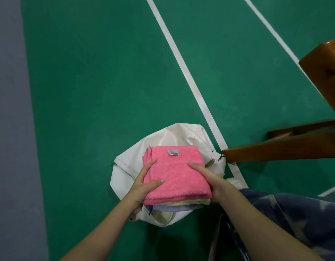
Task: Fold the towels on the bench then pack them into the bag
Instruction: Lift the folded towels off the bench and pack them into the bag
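A blue patterned trouser leg (304, 213) is closest, at the bottom right. Two bare arms reach out from the bottom.

The left hand (144, 187) and the right hand (210, 178) hold a stack of folded towels (177, 187) between them, one hand on each side. The left thumb lies flat on top and one finger runs along the left edge. The right thumb lies on top too. The other fingers of both hands go under the stack and are hidden.

The pink towel (176, 170) is on top, with a small grey label (173, 153) near its far edge. Under it peeks a pale yellow towel (193, 202). Under that is a light purple towel (176, 208).

The stack is right over a white bag (163, 138), which lies on the floor. I cannot tell if the stack touches the bag.

A white shoe (236, 182) shows just beside the right wrist. A brown wooden bench (276, 149) stands to the right, and its foot is close to the bag.

The green floor (97, 81) goes far back, with a white line (181, 61) across it. A grey strip (8, 110) runs down the left side.
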Action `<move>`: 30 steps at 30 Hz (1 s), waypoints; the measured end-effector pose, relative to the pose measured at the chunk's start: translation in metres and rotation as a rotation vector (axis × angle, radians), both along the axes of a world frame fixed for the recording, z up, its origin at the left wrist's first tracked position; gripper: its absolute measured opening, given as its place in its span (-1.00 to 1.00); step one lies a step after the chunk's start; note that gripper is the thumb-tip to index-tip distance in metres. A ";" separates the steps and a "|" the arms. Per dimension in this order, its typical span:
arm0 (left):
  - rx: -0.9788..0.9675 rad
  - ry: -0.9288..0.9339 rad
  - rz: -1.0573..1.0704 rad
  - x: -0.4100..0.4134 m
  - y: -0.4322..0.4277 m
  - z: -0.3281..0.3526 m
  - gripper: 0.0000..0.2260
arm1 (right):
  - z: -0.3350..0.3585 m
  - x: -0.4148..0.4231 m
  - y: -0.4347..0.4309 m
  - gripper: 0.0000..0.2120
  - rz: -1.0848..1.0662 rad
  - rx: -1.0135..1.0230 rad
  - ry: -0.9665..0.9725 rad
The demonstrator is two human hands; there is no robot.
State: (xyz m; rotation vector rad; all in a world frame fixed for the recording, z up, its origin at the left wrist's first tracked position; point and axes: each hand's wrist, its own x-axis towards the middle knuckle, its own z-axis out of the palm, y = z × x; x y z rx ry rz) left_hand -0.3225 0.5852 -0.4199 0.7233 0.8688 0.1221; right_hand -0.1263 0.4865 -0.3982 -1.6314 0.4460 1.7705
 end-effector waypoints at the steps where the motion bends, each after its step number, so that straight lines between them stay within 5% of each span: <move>1: -0.017 0.008 0.004 -0.001 -0.003 -0.006 -0.14 | -0.004 -0.001 -0.002 -0.55 0.008 -0.004 0.008; 5: -0.080 0.040 0.038 -0.007 -0.011 -0.027 -0.19 | -0.018 -0.009 -0.008 -0.58 0.040 0.031 0.016; 9: -0.117 0.066 0.006 -0.010 -0.011 -0.041 -0.11 | -0.042 -0.018 -0.013 -0.20 0.049 0.074 -0.050; 14: -0.124 0.063 -0.049 -0.007 -0.011 -0.062 -0.06 | -0.062 -0.026 -0.023 -0.07 -0.054 0.048 -0.110; 19: -0.161 0.142 -0.073 -0.001 -0.017 -0.082 0.15 | -0.074 -0.027 -0.033 -0.09 -0.140 0.018 -0.167; 30: -0.245 0.331 -0.059 -0.002 -0.044 -0.121 -0.05 | -0.089 -0.026 -0.056 -0.28 -0.245 -0.048 -0.289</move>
